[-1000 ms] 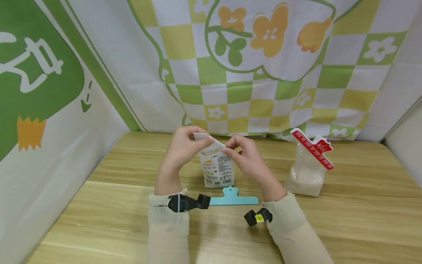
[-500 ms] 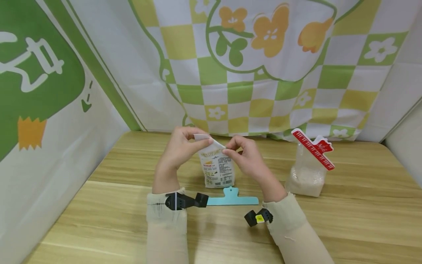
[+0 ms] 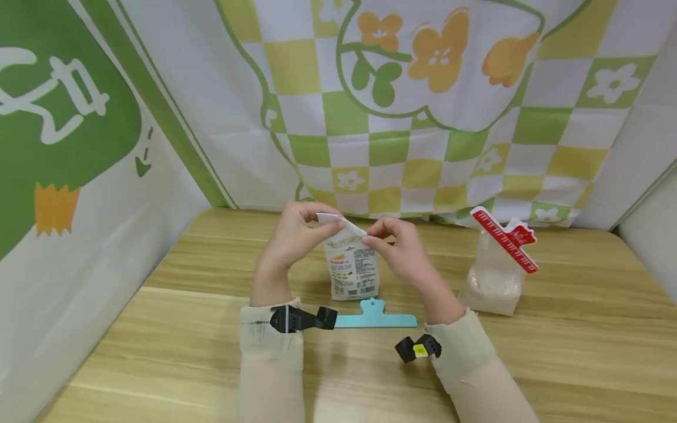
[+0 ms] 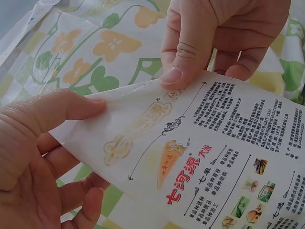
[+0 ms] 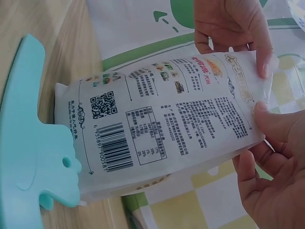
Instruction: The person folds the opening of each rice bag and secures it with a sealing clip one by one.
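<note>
A white printed rice bag stands upright on the table, its text and barcode side toward me. My left hand pinches its top edge at the left, thumb in front and fingers behind. At the right end of that edge, my right hand pinches the bag between thumb and fingers. The top looks flattened and folded over, slanting down to the right. In front of the bag's base lies a light blue bag clip, touched by neither hand; the right wrist view shows this clip close up.
To the right stands a clear bag of white grains, with a red and white clip slanting across its top. The wooden table meets a green-and-yellow checked cloth at the back and a printed wall at the left.
Both hands keep their pinch on the rice bag's top, with hardly any movement. The whole head view has shifted slightly, so everything sits a little further right.
</note>
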A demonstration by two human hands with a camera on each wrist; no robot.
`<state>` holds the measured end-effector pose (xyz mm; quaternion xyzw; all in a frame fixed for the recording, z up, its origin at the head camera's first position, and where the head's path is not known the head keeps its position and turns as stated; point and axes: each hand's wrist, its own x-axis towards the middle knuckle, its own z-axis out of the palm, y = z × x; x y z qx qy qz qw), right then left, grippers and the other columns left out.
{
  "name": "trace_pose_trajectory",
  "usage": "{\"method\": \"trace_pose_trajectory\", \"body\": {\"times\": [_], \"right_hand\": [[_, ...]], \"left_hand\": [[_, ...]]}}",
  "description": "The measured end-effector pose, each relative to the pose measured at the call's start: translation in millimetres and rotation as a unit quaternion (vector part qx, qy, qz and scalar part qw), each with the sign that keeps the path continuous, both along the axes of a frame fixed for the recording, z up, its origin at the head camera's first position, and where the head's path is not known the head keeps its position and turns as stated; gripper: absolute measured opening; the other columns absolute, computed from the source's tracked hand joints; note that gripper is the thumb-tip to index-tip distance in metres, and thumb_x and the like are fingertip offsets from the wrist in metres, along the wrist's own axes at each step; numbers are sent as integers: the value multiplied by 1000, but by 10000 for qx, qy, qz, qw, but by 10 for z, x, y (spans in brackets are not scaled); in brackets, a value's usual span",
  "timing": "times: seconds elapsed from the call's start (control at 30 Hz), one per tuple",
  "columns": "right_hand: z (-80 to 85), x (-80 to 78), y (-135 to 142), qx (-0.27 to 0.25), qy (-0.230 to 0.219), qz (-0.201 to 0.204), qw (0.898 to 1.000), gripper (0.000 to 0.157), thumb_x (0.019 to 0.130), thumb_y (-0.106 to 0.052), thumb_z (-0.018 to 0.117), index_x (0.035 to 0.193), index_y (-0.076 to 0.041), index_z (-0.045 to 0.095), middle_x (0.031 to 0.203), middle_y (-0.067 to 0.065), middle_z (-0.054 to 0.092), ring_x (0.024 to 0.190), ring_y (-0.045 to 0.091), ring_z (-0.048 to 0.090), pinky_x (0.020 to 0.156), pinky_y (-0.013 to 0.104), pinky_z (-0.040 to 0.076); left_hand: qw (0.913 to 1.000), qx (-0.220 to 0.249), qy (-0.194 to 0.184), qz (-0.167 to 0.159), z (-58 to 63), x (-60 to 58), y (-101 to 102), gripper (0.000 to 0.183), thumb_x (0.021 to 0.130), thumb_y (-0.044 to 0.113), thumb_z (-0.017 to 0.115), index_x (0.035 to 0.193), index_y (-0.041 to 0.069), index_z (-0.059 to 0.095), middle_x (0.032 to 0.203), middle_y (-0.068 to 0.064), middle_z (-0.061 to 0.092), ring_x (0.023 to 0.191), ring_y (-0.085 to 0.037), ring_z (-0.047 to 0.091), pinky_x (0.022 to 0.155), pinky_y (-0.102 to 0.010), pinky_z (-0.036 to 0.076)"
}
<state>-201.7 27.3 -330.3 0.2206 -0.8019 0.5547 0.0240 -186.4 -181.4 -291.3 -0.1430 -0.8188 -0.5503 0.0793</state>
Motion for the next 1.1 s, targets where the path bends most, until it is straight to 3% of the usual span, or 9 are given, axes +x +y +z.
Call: {"method": "trace_pose_trajectory", "body": {"times": [0.27,0.53,0.87,1.1], "right_hand": [[13,13,-20,-54,-17,-51,10000,8,93,-8,68,91,-1,65,93,14,66,85,22,60,71,32,51],[39,-6,29,192,-53,132,9997,8,93,-12,69,96,-4,69,94,11,70,88,23,60,70,33,50],[22,1,1,213,180,-114,9995,11,93,-12,69,88,-3,66,87,11,66,79,20,58,64,30,47],[-3,7,-20,175,287,-134,9993,11,93,-11,70,87,-4,65,88,10,66,78,20,58,64,30,48]], "left_hand": [[10000,54,4,35,1,-12,31,10,87,6,72,94,-1,75,99,-16,71,95,-22,56,73,-33,51],[9998,130,115,59,-6,-13,25,9,85,3,71,92,-2,75,100,-17,72,99,-23,57,81,-37,48],[9997,63,-247,-29,-2,3,41,13,88,10,72,98,2,74,101,-13,70,94,-22,59,73,-32,54],[9998,-101,-170,-73,6,21,24,14,87,16,76,96,5,75,107,-11,70,100,-22,59,74,-34,52]]}}
